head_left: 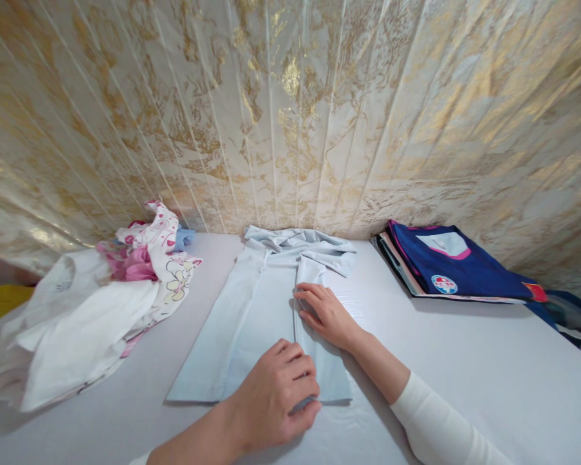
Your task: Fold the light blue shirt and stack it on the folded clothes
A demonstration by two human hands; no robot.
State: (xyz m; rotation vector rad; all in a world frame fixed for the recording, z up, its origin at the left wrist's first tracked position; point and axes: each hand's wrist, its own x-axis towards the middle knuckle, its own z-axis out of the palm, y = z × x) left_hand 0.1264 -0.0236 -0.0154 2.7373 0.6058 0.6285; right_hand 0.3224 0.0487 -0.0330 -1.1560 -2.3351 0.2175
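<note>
A pale blue shirt (256, 323) lies spread on the white table in front of me. Its right part is folded inward, so a long edge runs down near the middle, and cloth is bunched at the far, collar end. Over the near hem, my left hand (285, 391) has curled fingers, with a bit of the shirt showing between thumb and forefinger. My right hand (328, 316) rests farther up along the folded edge, fingers extended and slightly apart, their tips touching the cloth.
To the left is a loose heap of white and pink clothes (91, 323), with something yellow (2, 303) beyond it. A stack of folded garments, navy on top (440, 258), sits at the right. A patterned gold and cream curtain (290, 116) hangs behind the white table (445, 361).
</note>
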